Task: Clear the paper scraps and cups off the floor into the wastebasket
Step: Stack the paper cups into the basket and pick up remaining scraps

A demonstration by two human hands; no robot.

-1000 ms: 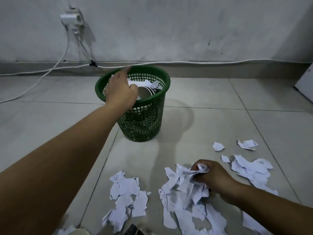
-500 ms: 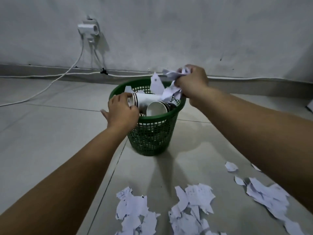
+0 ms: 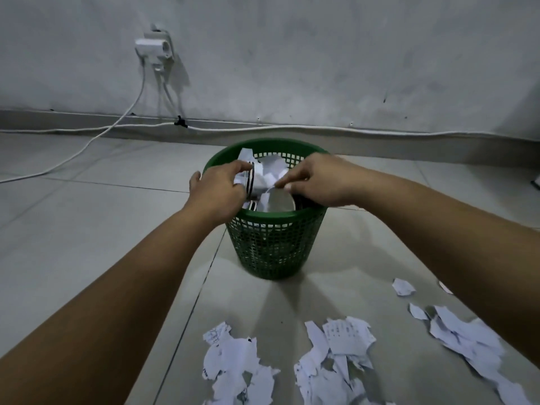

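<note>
Pressing paper into the wastebasket, your left hand pinches a cup, your right hand a scrap; both light, crushable.

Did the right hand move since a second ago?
Yes. The right hand went from the paper scraps on the floor up to the green wastebasket, now over its rim.
</note>
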